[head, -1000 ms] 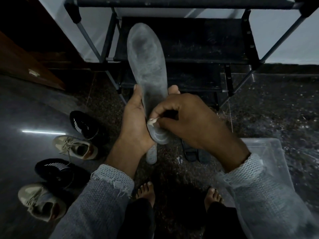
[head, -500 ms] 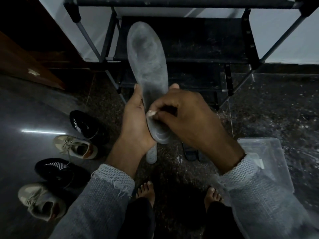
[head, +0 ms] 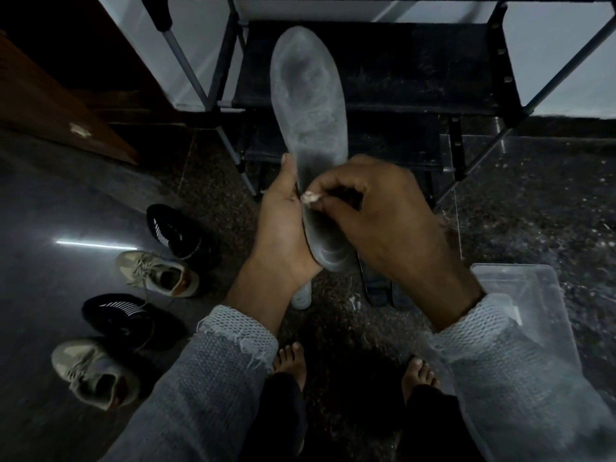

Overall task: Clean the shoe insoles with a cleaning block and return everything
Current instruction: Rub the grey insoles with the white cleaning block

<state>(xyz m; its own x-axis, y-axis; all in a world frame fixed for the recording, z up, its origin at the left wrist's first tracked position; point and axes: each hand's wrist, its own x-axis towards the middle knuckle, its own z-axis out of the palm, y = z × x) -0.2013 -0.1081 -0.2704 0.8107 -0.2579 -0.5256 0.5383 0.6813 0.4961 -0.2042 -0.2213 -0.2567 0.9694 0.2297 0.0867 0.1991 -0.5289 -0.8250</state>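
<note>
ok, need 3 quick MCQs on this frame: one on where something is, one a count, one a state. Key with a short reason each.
1. Where does the clear plastic box sit?
A. on the rack shelf
B. on the floor by the right arm
C. among the shoes

2. How many shoes stand on the floor at left?
A. two
B. four
C. six

3. What is the right hand doing?
A. hanging open
B. resting flat on the rack
C. pinching a small pale cleaning block against the insole

Key:
1 B: the box lies on the dark floor beside the right sleeve.
2 B: two black and two beige shoes alternate in a row.
3 C: its fingertips curl round the block on the insole, which the left hand holds upright.
</note>
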